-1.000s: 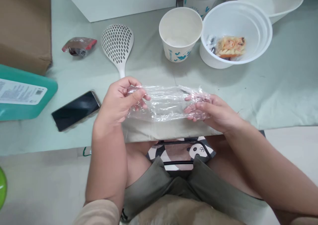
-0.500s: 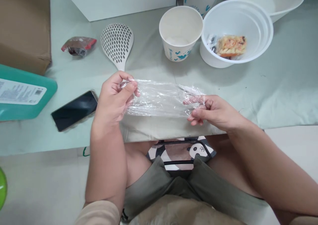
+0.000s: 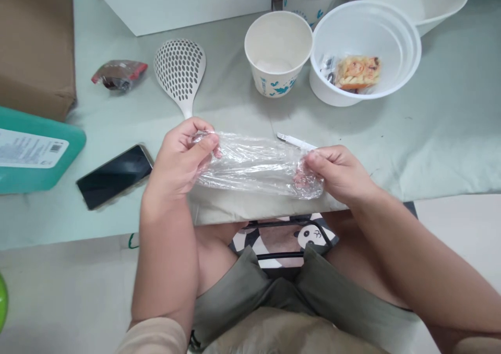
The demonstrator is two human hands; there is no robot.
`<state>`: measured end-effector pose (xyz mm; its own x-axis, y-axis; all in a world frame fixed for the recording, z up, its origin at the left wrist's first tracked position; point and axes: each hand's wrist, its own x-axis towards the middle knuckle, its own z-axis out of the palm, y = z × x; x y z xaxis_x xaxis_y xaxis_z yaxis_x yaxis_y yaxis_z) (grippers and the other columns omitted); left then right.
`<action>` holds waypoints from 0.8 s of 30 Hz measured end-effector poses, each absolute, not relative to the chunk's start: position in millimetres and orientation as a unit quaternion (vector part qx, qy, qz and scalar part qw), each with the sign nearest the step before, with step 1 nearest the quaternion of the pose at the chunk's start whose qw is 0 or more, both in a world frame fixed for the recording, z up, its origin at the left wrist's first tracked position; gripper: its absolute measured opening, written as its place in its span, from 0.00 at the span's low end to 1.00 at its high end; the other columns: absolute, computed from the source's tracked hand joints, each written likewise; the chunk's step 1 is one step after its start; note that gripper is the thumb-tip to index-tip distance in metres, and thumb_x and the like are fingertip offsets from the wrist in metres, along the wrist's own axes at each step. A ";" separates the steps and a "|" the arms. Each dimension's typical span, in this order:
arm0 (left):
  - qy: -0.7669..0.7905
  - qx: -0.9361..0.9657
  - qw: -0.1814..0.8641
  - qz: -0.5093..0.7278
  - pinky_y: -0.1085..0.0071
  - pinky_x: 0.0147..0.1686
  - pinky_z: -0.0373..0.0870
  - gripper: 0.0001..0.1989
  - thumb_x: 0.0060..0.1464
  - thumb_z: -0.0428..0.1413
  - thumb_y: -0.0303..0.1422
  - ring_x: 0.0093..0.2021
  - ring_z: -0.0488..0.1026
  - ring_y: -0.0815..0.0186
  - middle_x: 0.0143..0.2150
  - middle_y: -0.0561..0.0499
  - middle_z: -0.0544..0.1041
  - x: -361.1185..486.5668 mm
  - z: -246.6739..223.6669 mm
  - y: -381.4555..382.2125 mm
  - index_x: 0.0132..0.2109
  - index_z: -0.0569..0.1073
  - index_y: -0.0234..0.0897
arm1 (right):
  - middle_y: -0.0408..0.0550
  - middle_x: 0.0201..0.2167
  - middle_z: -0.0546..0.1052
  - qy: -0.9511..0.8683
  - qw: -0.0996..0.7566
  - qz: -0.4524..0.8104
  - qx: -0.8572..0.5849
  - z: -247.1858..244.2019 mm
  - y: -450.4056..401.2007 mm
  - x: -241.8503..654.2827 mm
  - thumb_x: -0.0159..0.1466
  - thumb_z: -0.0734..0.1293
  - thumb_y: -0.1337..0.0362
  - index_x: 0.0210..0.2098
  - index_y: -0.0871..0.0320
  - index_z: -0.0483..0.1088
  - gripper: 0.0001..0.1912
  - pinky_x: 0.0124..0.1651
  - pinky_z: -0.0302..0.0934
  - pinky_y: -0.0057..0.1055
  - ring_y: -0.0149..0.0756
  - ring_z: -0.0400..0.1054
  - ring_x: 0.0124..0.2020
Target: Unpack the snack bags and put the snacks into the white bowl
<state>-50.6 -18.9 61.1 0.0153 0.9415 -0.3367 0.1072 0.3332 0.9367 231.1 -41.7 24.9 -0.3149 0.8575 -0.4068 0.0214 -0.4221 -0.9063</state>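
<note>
A clear, crinkled plastic film (image 3: 254, 163) is stretched between my two hands over the front edge of the table. My left hand (image 3: 188, 156) pinches its left end between thumb and fingers, just below the handle of a white slotted ladle (image 3: 180, 72). At the right end, my right hand (image 3: 332, 171) has its thumb and fingers closed on the film, with some fingers seen through it. A white utility knife (image 3: 295, 141) lies on the cloth right behind the film, its far end hidden by my right hand.
Behind stand a paper cup (image 3: 278, 57), stacked cups (image 3: 311, 2), a white bowl (image 3: 364, 51) holding packaged food, and another white container (image 3: 442, 4). At left are a phone (image 3: 115, 177), a small packet (image 3: 119, 75), a green container (image 3: 39, 150) and a cardboard box (image 3: 37, 46).
My right hand has closed its fingers on the film's right end, where they were more spread before. The film hangs lower at the right, and the utility knife shows more clearly.
</note>
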 end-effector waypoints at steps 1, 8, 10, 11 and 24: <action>0.594 0.443 0.560 0.370 0.68 0.17 0.38 0.20 0.44 0.73 0.45 0.15 0.51 0.77 0.22 0.61 0.72 -50.2 61.5 -18.6 0.33 0.70 0.45 | 0.47 0.22 0.81 -0.437 0.315 0.676 -0.503 24.2 -41.7 231.2 0.55 0.74 0.32 0.24 0.52 0.78 0.28 0.26 0.68 0.33 0.36 0.74 0.23; 0.586 0.444 0.558 0.385 0.69 0.14 0.37 0.21 0.46 0.71 0.47 0.14 0.51 0.78 0.21 0.63 0.72 -48.6 56.7 -17.5 0.34 0.69 0.45 | 0.47 0.28 0.84 -0.374 0.338 0.730 -0.461 23.6 -40.7 228.9 0.49 0.79 0.35 0.36 0.53 0.78 0.29 0.27 0.70 0.32 0.37 0.78 0.27; 0.583 0.443 0.558 0.392 0.69 0.15 0.38 0.19 0.47 0.71 0.45 0.15 0.52 0.78 0.21 0.62 0.71 -49.6 54.9 -17.4 0.34 0.69 0.45 | 0.45 0.29 0.84 -0.390 0.317 0.732 -0.460 24.4 -41.2 228.3 0.50 0.82 0.42 0.38 0.53 0.78 0.26 0.31 0.73 0.32 0.36 0.78 0.27; 0.583 0.443 0.556 0.394 0.69 0.16 0.39 0.18 0.49 0.70 0.45 0.16 0.53 0.77 0.21 0.62 0.71 -50.2 54.4 -17.5 0.34 0.70 0.45 | 0.45 0.28 0.83 -0.399 0.308 0.729 -0.462 24.7 -41.5 228.0 0.51 0.82 0.45 0.38 0.54 0.77 0.24 0.32 0.73 0.32 0.35 0.77 0.27; 0.567 0.461 0.556 0.396 0.71 0.15 0.39 0.15 0.50 0.69 0.42 0.16 0.51 0.75 0.21 0.58 0.70 -50.1 52.9 -18.9 0.33 0.71 0.44 | 0.42 0.25 0.79 -0.386 0.371 0.694 -0.481 23.3 -41.8 223.0 0.52 0.82 0.49 0.30 0.55 0.76 0.20 0.30 0.68 0.30 0.30 0.71 0.24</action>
